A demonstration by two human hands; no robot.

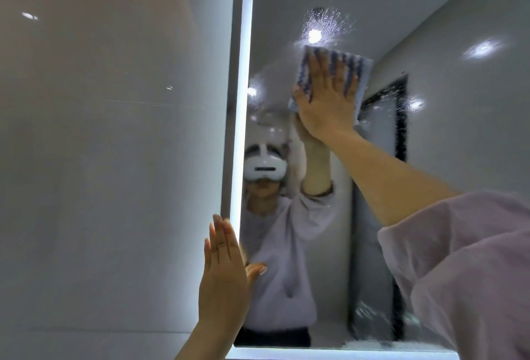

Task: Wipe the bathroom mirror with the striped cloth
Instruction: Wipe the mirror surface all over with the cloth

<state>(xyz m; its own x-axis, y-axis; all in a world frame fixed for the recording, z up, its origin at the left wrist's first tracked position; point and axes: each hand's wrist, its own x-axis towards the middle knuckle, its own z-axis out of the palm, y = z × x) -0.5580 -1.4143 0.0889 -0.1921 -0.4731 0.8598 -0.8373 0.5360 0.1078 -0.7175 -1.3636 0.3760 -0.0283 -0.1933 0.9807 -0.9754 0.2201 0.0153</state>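
With right hand [327,101] flat on striped cloth [354,62], left hand [226,273] flat beside mirror [430,44], sweep up through droplets [329,19].

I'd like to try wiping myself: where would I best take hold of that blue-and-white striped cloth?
Probably its right edge, from the right: the blue-and-white striped cloth lies flat on the light-framed bathroom mirror under the open palm of the right hand, leaving that strip uncovered to pinch.
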